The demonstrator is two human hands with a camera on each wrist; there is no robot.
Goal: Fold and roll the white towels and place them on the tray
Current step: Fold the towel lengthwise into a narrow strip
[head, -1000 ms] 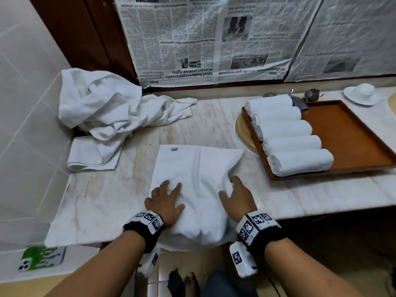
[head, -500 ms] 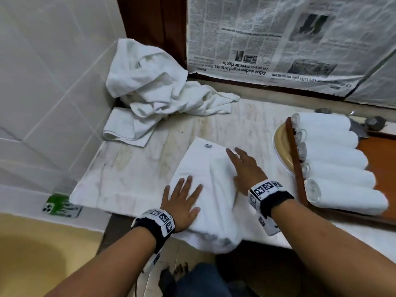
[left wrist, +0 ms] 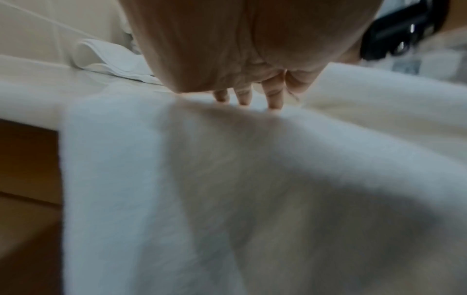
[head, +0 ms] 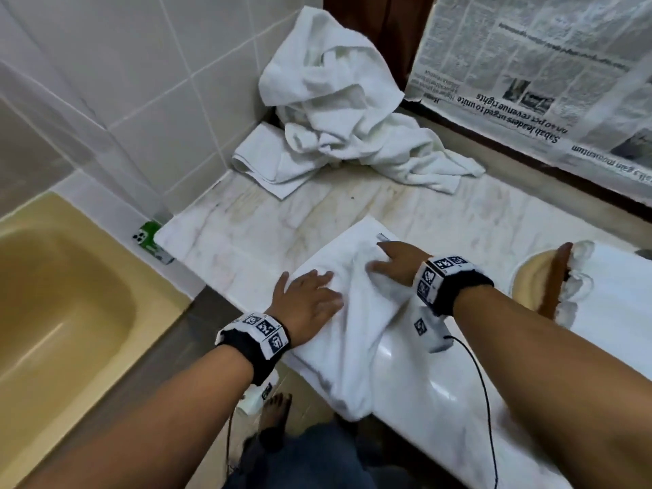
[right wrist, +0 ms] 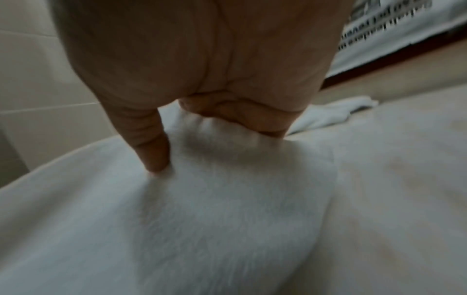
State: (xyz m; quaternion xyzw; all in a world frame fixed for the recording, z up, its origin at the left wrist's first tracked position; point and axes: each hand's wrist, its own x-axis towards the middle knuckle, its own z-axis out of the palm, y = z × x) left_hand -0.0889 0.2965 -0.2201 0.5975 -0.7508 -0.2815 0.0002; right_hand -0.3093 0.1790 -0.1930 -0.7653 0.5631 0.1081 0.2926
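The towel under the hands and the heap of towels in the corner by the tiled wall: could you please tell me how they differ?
The towel under the hands lies spread and mostly flat on the marble counter; the heap is crumpled and piled against the tiled wall. The towel's near end hangs over the counter's front edge; the heap sits wholly at the back. The left hand and right hand rest on the towel; nothing touches the heap. Both are white.

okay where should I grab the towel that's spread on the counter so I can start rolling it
Probably the end of the spread towel that hangs over the marble counter edge toward you. Come from your own side, both hands pinching its corners: that end drapes free, while the rest lies flat under the left hand and right hand.
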